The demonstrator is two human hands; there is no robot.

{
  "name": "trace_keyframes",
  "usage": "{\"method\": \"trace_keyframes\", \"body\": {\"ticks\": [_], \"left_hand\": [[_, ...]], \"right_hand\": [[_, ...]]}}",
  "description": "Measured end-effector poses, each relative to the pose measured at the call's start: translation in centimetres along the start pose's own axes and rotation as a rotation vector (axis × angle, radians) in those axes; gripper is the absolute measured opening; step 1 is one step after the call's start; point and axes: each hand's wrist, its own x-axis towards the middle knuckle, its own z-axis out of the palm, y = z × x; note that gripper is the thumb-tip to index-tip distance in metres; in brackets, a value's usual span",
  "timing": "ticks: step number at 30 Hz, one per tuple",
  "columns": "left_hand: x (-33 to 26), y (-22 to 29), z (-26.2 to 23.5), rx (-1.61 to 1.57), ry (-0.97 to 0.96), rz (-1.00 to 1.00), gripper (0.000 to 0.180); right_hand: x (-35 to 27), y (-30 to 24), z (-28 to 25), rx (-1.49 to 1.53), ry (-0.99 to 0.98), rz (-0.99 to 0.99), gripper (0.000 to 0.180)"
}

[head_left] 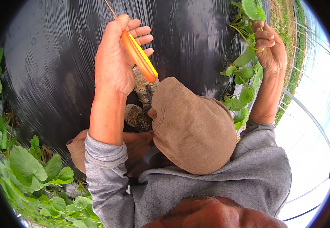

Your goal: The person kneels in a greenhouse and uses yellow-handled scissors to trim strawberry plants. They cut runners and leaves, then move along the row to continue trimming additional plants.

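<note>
My left hand (113, 57) holds a slim tool with an orange and yellow handle (140, 57) against the palm with the thumb. The fingers are spread, and a thin brownish shaft (110, 8) sticks out past the thumb. What kind of tool it is, I cannot tell. At the right, my right hand (270, 47) has its fingers curled in a pinch on a thin green stem of a strawberry plant (245, 76). A broad leaf (251, 8) stands just above those fingertips.
Shiny black plastic sheeting (51, 72) covers the ground ahead. More leafy plants (28, 167) grow at the lower left. Below my hands are a brown cloth-covered knee (195, 129) and a camouflage boot (141, 85). Curved metal pipes (305, 110) and pale sheeting stand at the far right.
</note>
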Motion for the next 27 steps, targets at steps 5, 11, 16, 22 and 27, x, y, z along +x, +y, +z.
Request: {"method": "trace_keyframes", "body": {"ticks": [5,11,16,22,27], "left_hand": [[0.0,0.2,0.1,-0.001,0.000,-0.011,0.078],[-0.1,0.5,0.3,-0.005,0.005,-0.045,0.077],[0.0,1.0,0.3,-0.011,0.021,-0.040,0.076],[0.2,1.6,-0.1,-0.080,0.034,-0.046,0.074],[-0.1,1.1,-0.1,-0.058,0.010,-0.044,0.074]], "right_hand": [[-0.4,2.8,1.2,-0.563,0.192,-0.353,0.053],[-0.3,2.7,2.3,-0.500,-0.097,-0.261,0.050],[1.4,7.0,2.0,-0.615,-0.120,-0.152,0.036],[2.2,13.5,-2.8,-1.331,0.277,0.232,0.030],[2.4,9.6,-5.9,-0.991,0.660,-0.377,0.026]]}}
